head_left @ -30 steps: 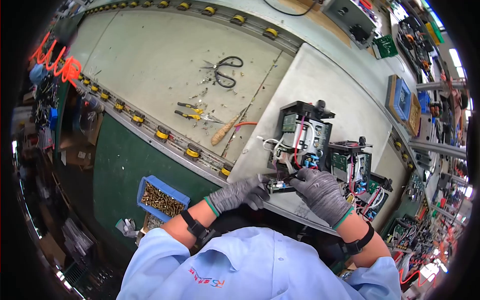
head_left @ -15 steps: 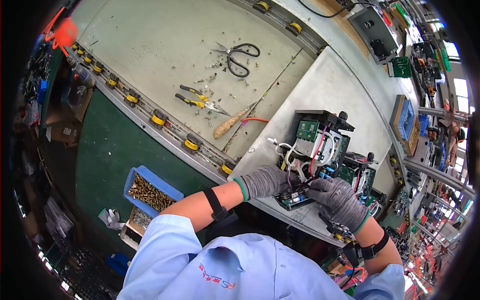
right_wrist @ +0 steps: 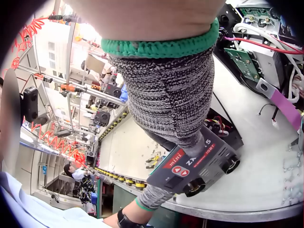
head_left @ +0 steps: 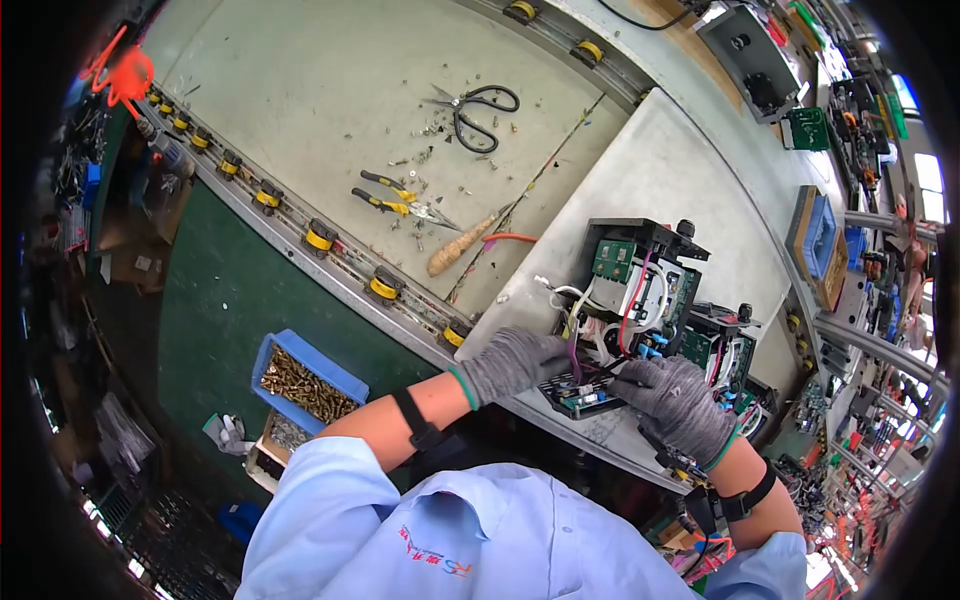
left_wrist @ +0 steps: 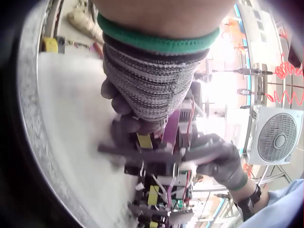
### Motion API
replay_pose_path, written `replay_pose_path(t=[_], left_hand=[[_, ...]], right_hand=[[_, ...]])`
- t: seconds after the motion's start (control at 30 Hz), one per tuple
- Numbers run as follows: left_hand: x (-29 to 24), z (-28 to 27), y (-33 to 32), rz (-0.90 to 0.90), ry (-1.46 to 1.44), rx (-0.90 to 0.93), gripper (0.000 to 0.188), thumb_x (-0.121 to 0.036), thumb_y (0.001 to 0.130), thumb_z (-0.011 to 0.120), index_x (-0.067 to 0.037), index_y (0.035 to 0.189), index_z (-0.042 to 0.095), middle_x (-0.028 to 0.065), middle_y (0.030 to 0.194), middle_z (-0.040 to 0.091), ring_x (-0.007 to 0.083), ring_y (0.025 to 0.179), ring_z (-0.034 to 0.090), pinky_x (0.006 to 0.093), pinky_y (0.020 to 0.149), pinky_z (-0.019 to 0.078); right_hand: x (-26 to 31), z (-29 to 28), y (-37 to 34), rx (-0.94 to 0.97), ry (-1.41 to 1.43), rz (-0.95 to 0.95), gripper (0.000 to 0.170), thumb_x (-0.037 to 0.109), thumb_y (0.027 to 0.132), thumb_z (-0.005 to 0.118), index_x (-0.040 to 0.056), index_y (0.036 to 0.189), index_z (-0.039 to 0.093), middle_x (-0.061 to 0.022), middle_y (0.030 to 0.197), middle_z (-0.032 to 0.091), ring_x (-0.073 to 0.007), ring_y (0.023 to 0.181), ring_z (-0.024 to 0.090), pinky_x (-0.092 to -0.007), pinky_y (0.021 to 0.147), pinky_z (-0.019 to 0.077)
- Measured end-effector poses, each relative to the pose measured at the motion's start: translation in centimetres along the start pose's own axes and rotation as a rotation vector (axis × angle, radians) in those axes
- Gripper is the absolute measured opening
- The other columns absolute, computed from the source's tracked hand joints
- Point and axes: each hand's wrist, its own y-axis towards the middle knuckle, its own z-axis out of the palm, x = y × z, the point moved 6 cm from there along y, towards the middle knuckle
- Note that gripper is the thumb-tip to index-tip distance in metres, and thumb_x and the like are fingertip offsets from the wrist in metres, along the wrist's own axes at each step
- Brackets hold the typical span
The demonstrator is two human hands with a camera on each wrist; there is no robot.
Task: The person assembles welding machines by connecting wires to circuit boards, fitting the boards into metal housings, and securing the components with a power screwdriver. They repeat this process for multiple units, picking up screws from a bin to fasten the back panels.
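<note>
Two gloved hands flank one grey front panel (right_wrist: pixel 202 173), which sits between them at the near edge of the pale surface (head_left: pixel 690 170). Its long axis runs from the left hand (head_left: pixel 510 367) across to the right hand (head_left: pixel 675 402), roughly side to side for the person, while the uncovered unit (head_left: pixel 640 285) stands just beyond it. The right hand has the surer contact: its fingers pinch the panel near its right end, one of them lying against the printed face beside the lettering, with two black knobs (right_wrist: pixel 193 186) farther along that face. The left hand is by the other end, fingers bent, close to the purple wire (head_left: pixel 572 352) that runs from the unit down towards the panel; whether they hold the wire, the panel's edge or nothing, I cannot tell. The printed face looks away from the unit, and the component side seems turned up towards it. A second unit (head_left: pixel 715 335) stands just right of the first.
</note>
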Motion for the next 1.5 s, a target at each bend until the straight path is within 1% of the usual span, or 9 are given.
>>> replay_pose_path(t=[0.2,0.4,0.73,0.9,1.1,1.2,1.3,1.43,1.5], left_hand=[[1.7,-6.0,-0.1,0.055,0.262,-0.139,0.031,-0.041,0.094,0.064,-0.015,0.109,0.073,0.0121,0.083,0.072,0.031,0.071,0.07,0.0419,0.072,0.0559],[-0.3,-8.9,4.3,-0.206,0.214,0.222,0.033,-0.037,0.089,0.07,-0.006,0.098,0.076,0.013,0.076,0.072,0.0219,0.064,0.071,0.0394,0.072,0.0556],[-11.6,-11.7,8.7,0.078,0.625,0.016,0.025,-0.034,0.085,0.07,-0.009,0.087,0.073,0.0145,0.081,0.069,0.0351,0.079,0.069,0.0456,0.074,0.0545],[-14.3,-14.1,1.4,0.27,0.006,-0.251,0.032,-0.026,0.086,0.075,-0.006,0.109,0.068,0.0114,0.084,0.068,0.0247,0.072,0.068,0.0366,0.068,0.0547],[-2.5,-7.2,-8.2,-0.3,0.0,-0.165,0.064,-0.038,0.081,0.08,0.0,0.129,0.061,0.0179,0.103,0.067,0.0275,0.089,0.067,0.0361,0.082,0.0549],[-4.1,-0.8,-7.6,-0.142,0.463,-0.133,0.087,-0.049,0.069,0.084,0.003,0.133,0.056,0.0228,0.132,0.057,0.0366,0.121,0.056,0.0438,0.104,0.0453],[-4.6,0.9,-3.3,-0.1,0.511,-0.321,0.097,-0.048,0.06,0.088,0.004,0.134,0.054,0.0237,0.132,0.057,0.0408,0.121,0.055,0.047,0.105,0.0447],[-3.0,1.9,-0.8,0.149,0.537,-0.346,0.089,-0.042,0.063,0.085,0.002,0.134,0.052,0.0225,0.123,0.06,0.0413,0.112,0.058,0.048,0.098,0.0478],[-3.2,1.5,-0.8,0.234,0.474,-0.342,0.081,-0.034,0.066,0.083,0.001,0.133,0.053,0.0228,0.116,0.062,0.0419,0.103,0.061,0.0485,0.092,0.0511]], right_hand=[[0.0,0.8,-0.4,0.06,-0.11,-0.049,0.032,0.013,0.078,0.064,0.0162,0.11,0.07,-0.0039,0.113,0.066,-0.0255,0.101,0.067,-0.0406,0.074,0.0572],[-0.2,1.3,-0.9,0.016,-0.109,-0.085,0.045,0.012,0.067,0.07,0.0169,0.111,0.069,-0.0024,0.114,0.063,-0.0259,0.1,0.065,-0.0413,0.074,0.0551],[1.4,1.0,-1.0,-0.002,-0.14,0.003,0.028,0.01,0.083,0.063,0.0141,0.11,0.069,-0.0077,0.111,0.064,-0.0283,0.089,0.068,-0.0414,0.076,0.0576],[4.1,1.8,-7.0,-0.542,0.393,0.332,0.04,-0.002,0.082,0.065,0.0078,0.121,0.06,-0.0159,0.113,0.06,-0.0305,0.089,0.067,-0.0415,0.076,0.0569],[2.8,11.1,-9.7,-0.71,0.743,0.553,0.037,0.001,0.091,0.055,0.0014,0.128,0.057,-0.0181,0.119,0.059,-0.028,0.102,0.066,-0.0362,0.088,0.0541],[-0.2,16.0,-8.3,-0.888,0.791,0.574,0.041,0.015,0.099,0.052,-0.0007,0.137,0.053,-0.0208,0.128,0.059,-0.0317,0.114,0.062,-0.0386,0.096,0.0505],[-4.1,19.5,-5.5,-1.212,1.152,0.648,0.049,0.028,0.105,0.053,-0.0049,0.141,0.048,-0.021,0.128,0.063,-0.0251,0.116,0.062,-0.0352,0.1,0.0491],[-6.7,19.9,-2.4,-1.072,1.239,0.575,0.049,0.026,0.105,0.053,-0.0054,0.141,0.048,-0.0188,0.119,0.068,-0.0236,0.109,0.065,-0.0348,0.098,0.0506],[-9.1,22.7,-1.4,-1.127,1.426,0.616,0.031,0.011,0.101,0.059,-0.0027,0.128,0.056,-0.0067,0.107,0.066,-0.0109,0.092,0.061,-0.0258,0.077,0.0511]])
